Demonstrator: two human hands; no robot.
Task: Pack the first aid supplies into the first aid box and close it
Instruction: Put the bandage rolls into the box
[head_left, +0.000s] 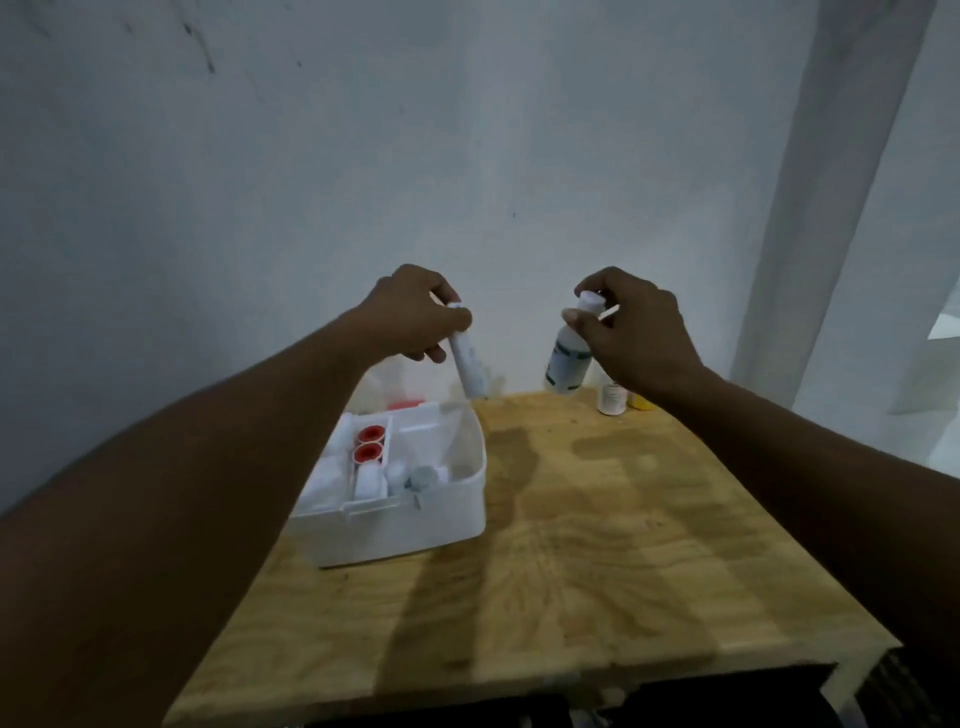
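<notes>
The tube (466, 364) in the left hand (410, 317) is motion-blurred; its print cannot be read. The bottle (569, 358) label is partly hidden by the right hand (634, 338). Items inside the first aid box (405, 525) are overexposed and indistinct. A small bottle (611, 399) and a yellow item (641, 401) are partly occluded.

An open white first aid box (410, 514) sits on the wooden table (623, 545). Above the box's far edge, the left hand (415, 317) grips a white tube (467, 364). Right of the box, the right hand (634, 332) holds a tilted white bottle (566, 364) by its cap, above two small bottles (613, 397) on the table.
</notes>
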